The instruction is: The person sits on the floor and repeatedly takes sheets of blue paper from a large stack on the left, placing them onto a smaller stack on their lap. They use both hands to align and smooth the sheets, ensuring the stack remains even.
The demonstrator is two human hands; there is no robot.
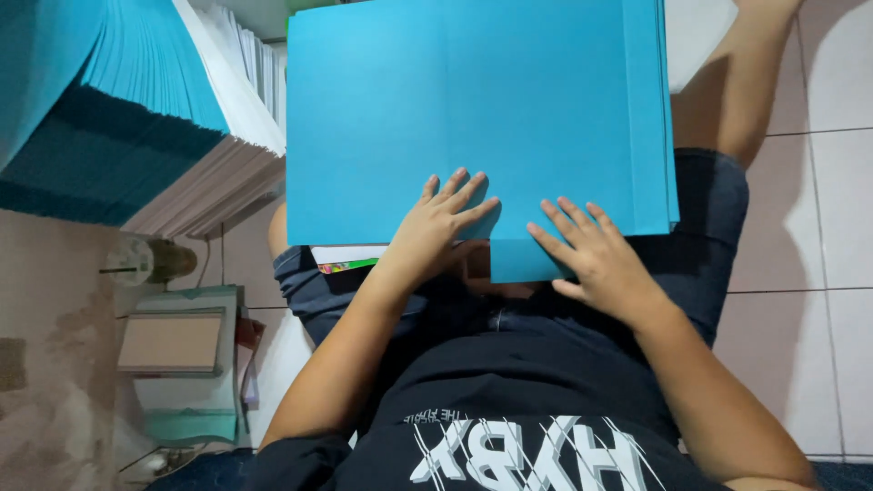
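Observation:
A stack of large blue paper sheets (473,118) lies across my lap, with a vertical crease down the top sheet's middle. My left hand (436,227) rests flat on the sheet's near edge, fingers spread. My right hand (591,250) lies flat beside it, fingers apart, over a small blue flap that sticks out below the stack's edge. Neither hand grips anything. A white sheet with a coloured edge (346,259) peeks out under the stack on the left.
A tall slanted pile of blue and white paper (136,118) stands at the upper left. Boxes and a tape roll (136,259) sit on the floor at the left. Pale floor tiles (809,227) stretch to the right of my leg.

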